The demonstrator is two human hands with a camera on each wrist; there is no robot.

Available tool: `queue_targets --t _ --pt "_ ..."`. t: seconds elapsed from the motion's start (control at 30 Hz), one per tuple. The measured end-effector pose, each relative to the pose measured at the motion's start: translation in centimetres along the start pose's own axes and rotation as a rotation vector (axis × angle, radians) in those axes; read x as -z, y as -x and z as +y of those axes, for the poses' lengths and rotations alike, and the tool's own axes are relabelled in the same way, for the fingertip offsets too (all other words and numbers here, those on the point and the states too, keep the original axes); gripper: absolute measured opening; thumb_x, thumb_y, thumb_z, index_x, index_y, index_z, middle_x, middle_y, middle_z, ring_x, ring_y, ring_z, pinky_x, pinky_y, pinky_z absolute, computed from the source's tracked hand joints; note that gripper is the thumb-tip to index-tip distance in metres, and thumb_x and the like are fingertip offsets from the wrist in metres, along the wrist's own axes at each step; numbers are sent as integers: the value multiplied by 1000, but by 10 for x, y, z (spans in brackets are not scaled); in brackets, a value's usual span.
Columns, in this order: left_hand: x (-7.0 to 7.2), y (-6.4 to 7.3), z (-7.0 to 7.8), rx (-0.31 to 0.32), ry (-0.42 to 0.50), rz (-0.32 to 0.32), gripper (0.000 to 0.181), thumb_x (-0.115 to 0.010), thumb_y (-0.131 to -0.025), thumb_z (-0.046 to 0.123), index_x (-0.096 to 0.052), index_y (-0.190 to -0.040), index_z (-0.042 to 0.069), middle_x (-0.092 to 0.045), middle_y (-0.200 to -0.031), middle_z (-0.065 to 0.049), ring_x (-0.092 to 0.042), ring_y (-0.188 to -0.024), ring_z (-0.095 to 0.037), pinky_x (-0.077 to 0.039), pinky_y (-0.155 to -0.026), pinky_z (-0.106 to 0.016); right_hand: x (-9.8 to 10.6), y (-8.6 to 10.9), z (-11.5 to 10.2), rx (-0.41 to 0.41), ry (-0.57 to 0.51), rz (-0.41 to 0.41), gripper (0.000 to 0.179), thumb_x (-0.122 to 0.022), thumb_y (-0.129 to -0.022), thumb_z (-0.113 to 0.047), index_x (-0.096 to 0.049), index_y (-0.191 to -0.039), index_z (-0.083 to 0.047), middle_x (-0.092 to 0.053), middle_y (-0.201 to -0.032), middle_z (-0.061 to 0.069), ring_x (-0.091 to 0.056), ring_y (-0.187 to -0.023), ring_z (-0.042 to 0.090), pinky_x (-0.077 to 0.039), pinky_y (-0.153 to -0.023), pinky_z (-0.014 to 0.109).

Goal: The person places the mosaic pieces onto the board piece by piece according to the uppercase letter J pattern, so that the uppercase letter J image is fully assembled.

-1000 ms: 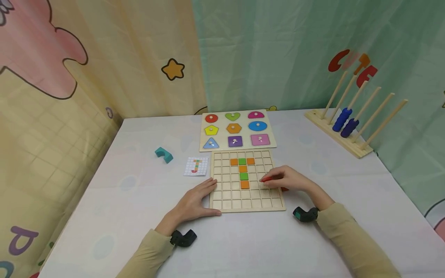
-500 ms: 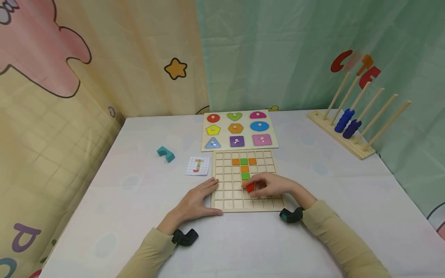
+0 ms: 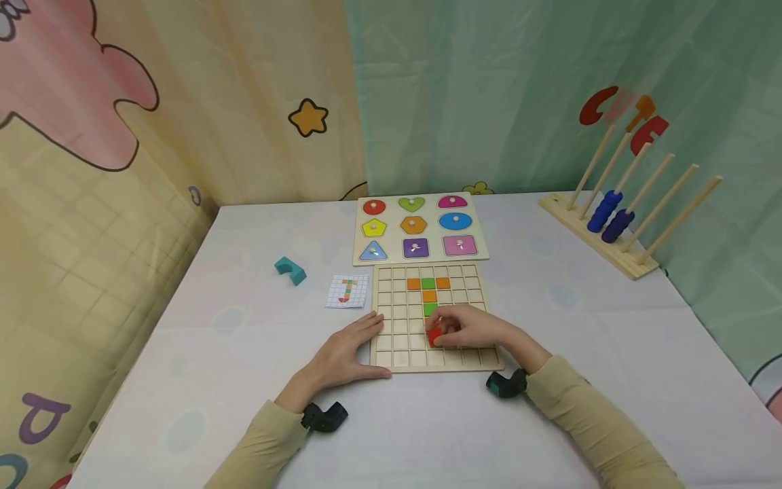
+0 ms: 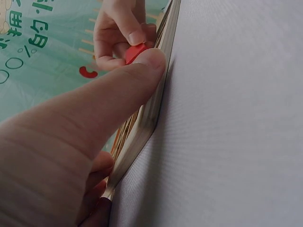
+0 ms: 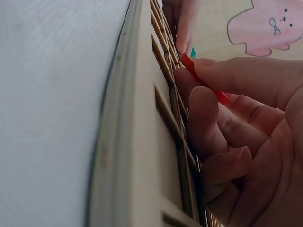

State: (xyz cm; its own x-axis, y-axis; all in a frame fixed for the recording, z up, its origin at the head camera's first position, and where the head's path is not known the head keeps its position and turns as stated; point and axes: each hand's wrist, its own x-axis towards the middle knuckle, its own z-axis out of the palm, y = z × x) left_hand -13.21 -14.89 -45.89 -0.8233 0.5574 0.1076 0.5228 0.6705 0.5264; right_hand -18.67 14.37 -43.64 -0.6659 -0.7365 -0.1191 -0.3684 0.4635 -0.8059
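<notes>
A thin red tile [image 3: 434, 335] is pinched between the thumb and fingers of my right hand [image 3: 467, 326], low over the middle of the wooden grid board [image 3: 391, 343]. In the right wrist view the red tile [image 5: 188, 66] is edge-on, close to the grid. Orange tiles [image 3: 430, 296] and green tiles [image 3: 428, 283] form a T shape in the cells; the lowest orange one is partly covered by my right hand. My left hand [image 3: 346, 350] rests at the board's left edge, fingers extended and thumb by the front corner.
Left of the board lies a pattern card [image 3: 347, 291], with a teal arch-shaped block [image 3: 290, 270] beyond it. A shape puzzle board [image 3: 394, 238] adjoins the grid's far edge. A wooden peg rack [image 3: 599, 234] with blue and purple beads stands at the back right.
My right hand has carried the red tile leftward from the board's right side to just below the lowest orange tile, settling slightly lower in the last half second. My left hand stays put.
</notes>
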Motion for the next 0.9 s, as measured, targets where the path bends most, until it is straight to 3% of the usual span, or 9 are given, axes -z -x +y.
queue_targets --t 0.1,0.33,0.53,0.9 --pt "0 0 0 1 -1 -3 93 -71 -72 60 -43 -140 3 -36 -148 -2 -23 -139 -13 -28 -110 -36 -2 0 1 -12 -11 23 18 -71 -84 -24 -66 -100 -16 -61 -75 -5 -55 -65 13 -48 -60 24" --pt "0 0 0 -2 6 -6 93 -73 -72 58 -42 -141 3 -35 -149 -3 -22 -139 -14 -27 -111 -36 -4 0 1 -9 74 73 18 -77 -78 -32 -70 -90 -21 -60 -72 -9 -54 -64 11 -47 -57 23" --pt "0 0 0 -4 -4 -12 93 -72 -73 59 -42 -141 3 -35 -149 -3 -22 -140 -14 -26 -111 -35 -2 1 0 -22 116 101 16 -77 -78 -31 -71 -89 -20 -58 -73 -9 -53 -66 10 -46 -59 23" --pt "-1 -1 -1 -1 0 -14 94 -71 -72 60 -42 -141 2 -35 -149 -3 -22 -140 -14 -26 -111 -36 3 3 3 -27 101 120 16 -76 -79 -30 -70 -87 -18 -58 -72 -8 -53 -66 11 -47 -58 23"
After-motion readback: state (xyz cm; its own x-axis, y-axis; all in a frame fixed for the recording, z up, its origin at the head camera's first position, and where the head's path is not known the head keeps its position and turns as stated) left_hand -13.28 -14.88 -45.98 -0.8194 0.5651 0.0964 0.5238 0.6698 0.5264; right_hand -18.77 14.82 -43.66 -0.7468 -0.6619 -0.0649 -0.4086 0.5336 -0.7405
